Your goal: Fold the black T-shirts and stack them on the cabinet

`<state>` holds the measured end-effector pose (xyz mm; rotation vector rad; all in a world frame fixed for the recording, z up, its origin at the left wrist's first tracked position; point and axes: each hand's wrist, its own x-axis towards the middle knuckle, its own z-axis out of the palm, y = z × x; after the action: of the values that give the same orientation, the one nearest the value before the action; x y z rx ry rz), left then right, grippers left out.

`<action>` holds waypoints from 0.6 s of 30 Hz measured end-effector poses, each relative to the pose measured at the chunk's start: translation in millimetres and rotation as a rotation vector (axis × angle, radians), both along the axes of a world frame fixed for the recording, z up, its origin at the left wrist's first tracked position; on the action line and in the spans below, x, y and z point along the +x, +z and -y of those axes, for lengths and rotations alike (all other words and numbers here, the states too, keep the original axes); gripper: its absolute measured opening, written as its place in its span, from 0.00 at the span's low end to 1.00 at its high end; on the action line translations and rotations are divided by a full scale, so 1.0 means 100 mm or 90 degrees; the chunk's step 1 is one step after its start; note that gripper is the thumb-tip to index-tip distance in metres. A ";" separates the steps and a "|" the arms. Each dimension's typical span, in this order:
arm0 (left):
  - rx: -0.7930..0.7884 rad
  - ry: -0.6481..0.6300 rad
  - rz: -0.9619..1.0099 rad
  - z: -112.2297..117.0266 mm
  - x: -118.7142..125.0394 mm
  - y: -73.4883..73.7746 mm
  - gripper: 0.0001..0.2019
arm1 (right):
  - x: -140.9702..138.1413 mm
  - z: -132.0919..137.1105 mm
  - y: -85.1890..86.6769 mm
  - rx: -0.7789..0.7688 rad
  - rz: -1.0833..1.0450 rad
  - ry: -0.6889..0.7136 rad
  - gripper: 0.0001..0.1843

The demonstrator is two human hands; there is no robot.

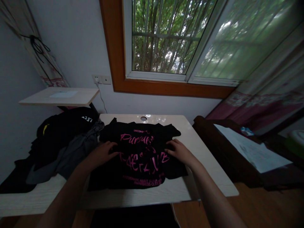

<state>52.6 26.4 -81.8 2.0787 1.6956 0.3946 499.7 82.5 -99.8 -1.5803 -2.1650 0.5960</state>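
Note:
A black T-shirt with pink lettering (140,139) lies spread on the pale wooden table (204,164), print side up. My left hand (103,152) rests on the shirt's left part, fingers curled and pinching a fold of the cloth. My right hand (178,150) lies on the shirt's right part, fingers bent down into the fabric. Both forearms reach in from the bottom of the view.
A heap of dark and grey clothes (59,142) covers the table's left side. A small raised shelf (60,96) stands behind it. A dark side table with white papers (254,150) is at the right. A window (166,38) is ahead.

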 end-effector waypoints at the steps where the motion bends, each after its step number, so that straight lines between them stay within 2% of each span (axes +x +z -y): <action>1: -0.011 -0.007 -0.022 0.03 0.01 -0.04 0.23 | 0.02 0.02 -0.05 0.023 0.034 -0.018 0.22; 4: -0.024 0.009 -0.068 0.11 0.00 -0.10 0.23 | 0.04 0.05 -0.14 0.056 0.106 -0.061 0.28; 6: -0.048 0.014 -0.065 0.13 -0.01 -0.10 0.24 | 0.02 0.05 -0.14 0.029 0.119 -0.068 0.28; 9: -0.144 -0.004 -0.010 0.14 -0.03 -0.09 0.26 | -0.07 -0.02 -0.09 -0.034 0.090 -0.039 0.26; 12: -0.223 -0.002 0.024 0.12 -0.03 -0.10 0.28 | -0.19 -0.12 -0.05 -0.044 0.059 0.003 0.22; 15: -0.173 0.006 -0.010 0.08 -0.02 -0.11 0.26 | -0.26 -0.24 -0.07 0.003 0.019 0.015 0.19; 18: -0.029 0.017 -0.072 0.03 0.00 -0.11 0.22 | -0.27 -0.35 -0.14 0.061 -0.017 -0.005 0.17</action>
<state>52.7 23.6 -93.2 2.0822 1.7818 0.2481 472.7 117.6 -113.4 -1.5217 -2.1333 0.4995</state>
